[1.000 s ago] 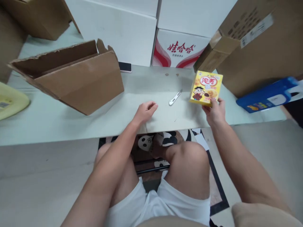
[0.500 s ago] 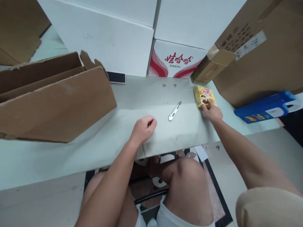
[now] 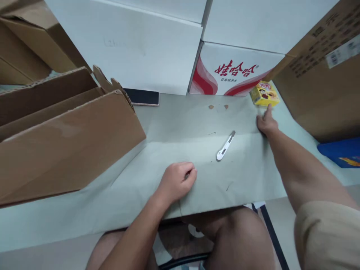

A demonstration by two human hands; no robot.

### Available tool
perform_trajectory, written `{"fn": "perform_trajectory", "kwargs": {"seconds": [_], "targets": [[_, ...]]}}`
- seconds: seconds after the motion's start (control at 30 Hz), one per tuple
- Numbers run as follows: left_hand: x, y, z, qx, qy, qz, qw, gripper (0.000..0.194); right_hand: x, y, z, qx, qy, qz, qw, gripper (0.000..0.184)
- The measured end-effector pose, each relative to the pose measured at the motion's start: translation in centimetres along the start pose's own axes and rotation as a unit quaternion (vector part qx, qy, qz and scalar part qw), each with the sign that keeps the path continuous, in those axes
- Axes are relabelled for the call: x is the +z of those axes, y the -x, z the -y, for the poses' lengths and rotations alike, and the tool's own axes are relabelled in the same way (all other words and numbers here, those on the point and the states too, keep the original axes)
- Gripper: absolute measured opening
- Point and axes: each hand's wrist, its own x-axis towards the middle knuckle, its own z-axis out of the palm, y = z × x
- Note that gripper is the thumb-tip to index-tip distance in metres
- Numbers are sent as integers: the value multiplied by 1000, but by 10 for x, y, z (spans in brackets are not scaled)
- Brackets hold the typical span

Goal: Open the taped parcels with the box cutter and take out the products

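At the far right of the table, my right hand (image 3: pixel 267 122) reaches out with its index finger stretched to the near edge of a small yellow snack box (image 3: pixel 264 93). Its thumb stands apart from that finger, and the hand is not wrapped round the box. My left hand (image 3: pixel 178 180) rests on the pale table cover (image 3: pixel 180 120) near the front edge, its fingers curled into a loose fist with nothing visible inside. Between the two hands lies a white utility knife (image 3: pixel 225 146).
An opened brown cardboard box (image 3: pixel 70 138) fills the left side, with a phone (image 3: pixel 143 97) behind it. White cartons, one printed red (image 3: pixel 233 75), line the back. A large brown carton (image 3: pixel 323 86) and a blue bottle (image 3: pixel 341 152) stand right. Two cardboard scraps (image 3: pixel 218 107) lie near the back.
The yellow snack box has moved back, up to the red-printed carton, and my right hand has loosened from it. The small brown box beside that carton no longer shows. The view has shifted.
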Motion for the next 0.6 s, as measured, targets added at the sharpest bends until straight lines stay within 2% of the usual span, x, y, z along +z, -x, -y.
{"fn": "perform_trajectory", "kwargs": {"seconds": [0.17, 0.37, 0.5, 0.6], "targets": [[2, -4, -4, -13, -18, -3, 1000, 33, 1, 28, 17, 63, 123, 3, 990, 55], [0, 4, -10, -16, 9, -17, 1000, 32, -27, 73, 60, 52, 189, 88, 977, 38], [-6, 15, -12, -28, 24, -37, 999, 38, -43, 107, 112, -15, 175, 121, 977, 25], [-13, 21, -10, -43, 35, -48, 997, 42, -44, 129, 180, -101, 120, 119, 980, 28]]}}
